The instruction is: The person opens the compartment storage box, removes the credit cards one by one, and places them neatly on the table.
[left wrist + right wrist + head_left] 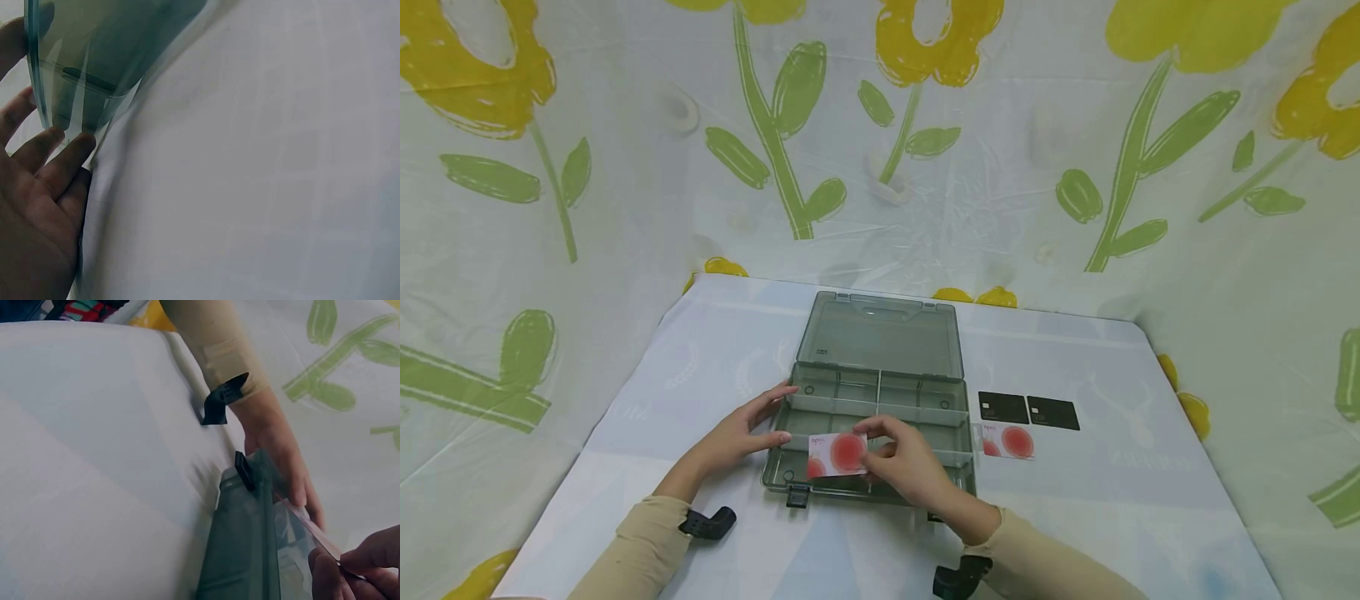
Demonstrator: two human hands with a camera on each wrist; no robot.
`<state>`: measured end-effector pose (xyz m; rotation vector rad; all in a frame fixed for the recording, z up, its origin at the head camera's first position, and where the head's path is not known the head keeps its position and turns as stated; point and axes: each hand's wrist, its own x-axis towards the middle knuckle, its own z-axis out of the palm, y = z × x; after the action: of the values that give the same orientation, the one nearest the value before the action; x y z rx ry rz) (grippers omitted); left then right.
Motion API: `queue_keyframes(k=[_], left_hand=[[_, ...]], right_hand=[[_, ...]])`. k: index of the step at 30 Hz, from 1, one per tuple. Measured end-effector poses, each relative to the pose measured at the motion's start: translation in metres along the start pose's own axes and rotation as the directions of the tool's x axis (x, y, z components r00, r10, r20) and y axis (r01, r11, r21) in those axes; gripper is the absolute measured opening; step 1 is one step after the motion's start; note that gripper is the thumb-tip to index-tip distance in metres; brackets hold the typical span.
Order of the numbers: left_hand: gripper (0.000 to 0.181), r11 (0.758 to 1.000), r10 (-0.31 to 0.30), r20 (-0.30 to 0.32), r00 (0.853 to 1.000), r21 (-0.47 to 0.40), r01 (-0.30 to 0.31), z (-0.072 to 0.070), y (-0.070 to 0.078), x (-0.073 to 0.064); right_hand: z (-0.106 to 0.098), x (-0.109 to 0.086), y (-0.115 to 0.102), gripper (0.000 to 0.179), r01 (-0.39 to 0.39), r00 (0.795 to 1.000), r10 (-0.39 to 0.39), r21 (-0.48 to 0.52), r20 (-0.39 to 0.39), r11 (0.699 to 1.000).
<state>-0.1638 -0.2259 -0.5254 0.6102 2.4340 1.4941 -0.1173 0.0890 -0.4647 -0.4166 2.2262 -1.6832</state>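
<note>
A translucent grey-green plastic box [831, 425] lies on the table with its lid [880, 333] folded back and its compartments showing. At its left side, my left hand [737, 437] holds the wall, with thumb and index finger over the rim. In the left wrist view, fingertips [84, 142] touch the outside of that wall. My right hand [913, 462] pinches a pink-and-white card with red circles [838, 454] at its right edge. The card is over the front left compartments. In the right wrist view it appears edge-on between thumb and fingers.
Right of the box lie two black cards [1002, 407] side by side, with a matching pink-and-white card [1007, 442] below them. A dark latch [797, 497] sticks out from the box's front edge. A flower-patterned curtain [925, 167] surrounds the table [1112, 517].
</note>
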Motion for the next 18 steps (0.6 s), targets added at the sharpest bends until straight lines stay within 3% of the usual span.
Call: queue_keyframes(k=[13,18], left_hand=[[0.072,1.000,0.003,-0.002,1.000,0.012,-0.003,0.001,0.001,0.000],[0.072,1.000,0.010,-0.001,1.000,0.013,-0.010,0.000,-0.001,0.001]], right_hand=[[-0.029,-0.010,0.006,0.030,-0.029,0.997,0.025,-0.053,-0.078,0.998],[-0.038,-0.015,0.009,0.029,-0.040,0.994,0.038,-0.020,-0.098,0.999]])
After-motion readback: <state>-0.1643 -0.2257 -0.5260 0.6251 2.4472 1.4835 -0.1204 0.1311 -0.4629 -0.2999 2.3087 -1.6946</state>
